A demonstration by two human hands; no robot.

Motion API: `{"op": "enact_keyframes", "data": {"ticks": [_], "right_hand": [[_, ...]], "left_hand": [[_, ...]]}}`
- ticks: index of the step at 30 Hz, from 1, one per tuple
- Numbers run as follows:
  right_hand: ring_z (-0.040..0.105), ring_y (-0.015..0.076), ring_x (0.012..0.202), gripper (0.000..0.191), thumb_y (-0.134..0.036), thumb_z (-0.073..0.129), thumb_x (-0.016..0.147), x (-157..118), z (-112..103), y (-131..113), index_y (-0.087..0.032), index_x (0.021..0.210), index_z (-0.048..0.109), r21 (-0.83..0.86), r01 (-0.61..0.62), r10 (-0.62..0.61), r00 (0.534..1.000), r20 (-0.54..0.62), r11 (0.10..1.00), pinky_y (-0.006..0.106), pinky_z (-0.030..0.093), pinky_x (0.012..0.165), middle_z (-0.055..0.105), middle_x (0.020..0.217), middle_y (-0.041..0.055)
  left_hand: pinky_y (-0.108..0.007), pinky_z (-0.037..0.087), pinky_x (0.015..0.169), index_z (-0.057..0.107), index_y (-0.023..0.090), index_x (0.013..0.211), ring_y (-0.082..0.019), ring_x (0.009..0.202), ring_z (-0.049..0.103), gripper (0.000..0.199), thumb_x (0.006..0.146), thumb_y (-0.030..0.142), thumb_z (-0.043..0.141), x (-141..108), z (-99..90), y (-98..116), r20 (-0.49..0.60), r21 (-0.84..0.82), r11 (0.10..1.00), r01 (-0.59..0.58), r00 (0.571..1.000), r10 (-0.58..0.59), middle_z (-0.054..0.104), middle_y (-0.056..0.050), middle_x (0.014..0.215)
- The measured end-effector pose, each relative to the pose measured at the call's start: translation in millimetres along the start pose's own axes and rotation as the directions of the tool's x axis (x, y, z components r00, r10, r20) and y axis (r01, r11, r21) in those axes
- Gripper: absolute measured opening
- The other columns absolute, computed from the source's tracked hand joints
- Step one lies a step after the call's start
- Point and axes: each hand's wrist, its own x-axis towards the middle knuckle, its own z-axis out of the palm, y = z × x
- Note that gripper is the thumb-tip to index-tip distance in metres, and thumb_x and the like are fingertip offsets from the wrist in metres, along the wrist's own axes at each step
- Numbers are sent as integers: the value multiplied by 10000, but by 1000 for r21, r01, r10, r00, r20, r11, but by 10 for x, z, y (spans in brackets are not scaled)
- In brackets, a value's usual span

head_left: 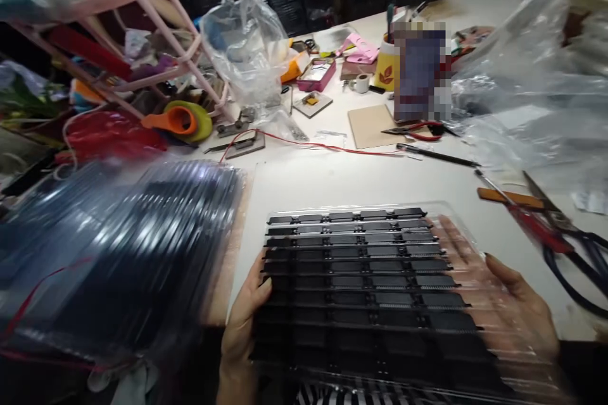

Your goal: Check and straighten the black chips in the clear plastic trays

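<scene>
A clear plastic tray [441,209] bears several rows of black strip-like parts [365,266] and is tilted at the table's near edge. My left hand [244,310] grips the tray's left side, its thumb over the edge. On the right side my right hand [517,304] holds the tray, and its fingers show through the clear plastic underneath. To the left of the tray lies a stack of plastic-wrapped dark trays [123,247], with a red string across it.
Scissors [565,240] and a red-handled tool [527,215] lie at the right. Behind are pliers [418,131], a black pen [437,155], a yellow cup [386,66] and plastic bags [536,101]. A pink rack [166,31] stands back left.
</scene>
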Motion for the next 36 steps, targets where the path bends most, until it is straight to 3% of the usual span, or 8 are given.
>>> {"op": "enact_keyframes", "data": {"ticks": [6, 13, 16, 23, 30, 36], "right_hand": [[465, 223, 1272, 464, -393, 456, 869, 109, -181, -21, -316, 1323, 511, -64, -44, 46, 998, 35, 997, 355, 439, 1029, 419, 1448, 4], [500, 283, 1235, 510, -401, 471, 855, 112, -245, -83, -324, 1359, 462, -105, -191, 199, 977, 73, 976, 443, 412, 1025, 421, 1450, 42], [511, 279, 1226, 516, -414, 492, 855, 111, -231, -56, -343, 1364, 449, -74, -181, 189, 974, 124, 981, 451, 389, 1043, 433, 1443, 40], [503, 198, 1242, 466, -397, 485, 882, 136, -213, 3, -348, 1345, 467, -4, -134, 132, 972, 197, 991, 339, 396, 1056, 451, 1432, -14], [521, 212, 1223, 434, -366, 426, 914, 137, -146, 39, -298, 1341, 471, -1, -121, 117, 955, 273, 993, 432, 411, 1041, 495, 1399, 19], [512, 186, 1232, 400, -336, 403, 933, 173, -194, 62, -306, 1324, 484, 21, -123, 109, 940, 323, 992, 388, 435, 1026, 495, 1399, -1]], "left_hand": [[-415, 358, 1062, 377, 289, 1399, -245, 1168, 549, 575, 853, 180, 523, 61, -65, -85, 102, -125, 992, 22, 995, -9, 601, -57, 1260], [-426, 363, 1061, 369, 274, 1405, -251, 1168, 550, 563, 867, 178, 504, 76, -101, -93, 98, -141, 990, 19, 995, -6, 605, -67, 1257], [-433, 367, 1060, 386, 274, 1397, -258, 1166, 553, 554, 866, 193, 520, 77, -101, -60, 96, -114, 992, 48, 995, -37, 602, -69, 1264], [-445, 376, 1052, 340, 311, 1419, -267, 1148, 567, 568, 882, 223, 506, 95, -157, -35, 117, -93, 993, 68, 992, -57, 576, -72, 1304], [-388, 403, 1036, 368, 327, 1402, -240, 1121, 587, 583, 859, 209, 544, 69, -115, 49, 85, -56, 995, 81, 993, -76, 601, -50, 1274], [-378, 427, 1019, 391, 322, 1390, -239, 1144, 573, 585, 839, 239, 572, 113, -192, 25, 29, -13, 998, 57, 998, -57, 629, -29, 1235]]}}
